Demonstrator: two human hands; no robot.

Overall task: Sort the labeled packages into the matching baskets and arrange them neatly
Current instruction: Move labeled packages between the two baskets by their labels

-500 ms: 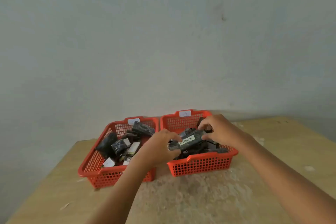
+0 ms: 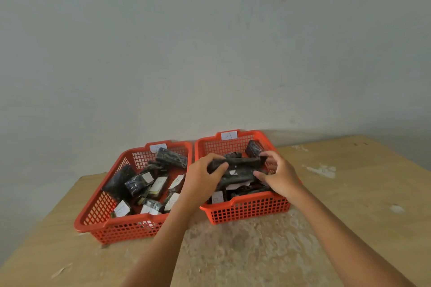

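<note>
Two red mesh baskets sit side by side on a worn wooden table (image 2: 349, 193) set against a pale wall (image 2: 210, 42). The left basket (image 2: 98, 212), with a small white tag on its far rim, holds a loose jumble of dark wrapped packages (image 2: 140, 182), several showing white paper labels, one leaning against the far wall of the basket. Over the gap between the baskets, the person's left hand (image 2: 203, 182) reaches into the right basket (image 2: 245, 213), its fingers and thumb curled round the left end of a dark package (image 2: 238, 166) held just above the pile inside. The right hand (image 2: 279, 176) grips the same package at its right end, thumb below and fingers hooked over the top. A small white label shows on the package's near face, its writing too blurred to read. More dark packages lie heaped beneath it, and one stands tilted in the far right corner. The right basket also carries a white tag on its far rim.
</note>
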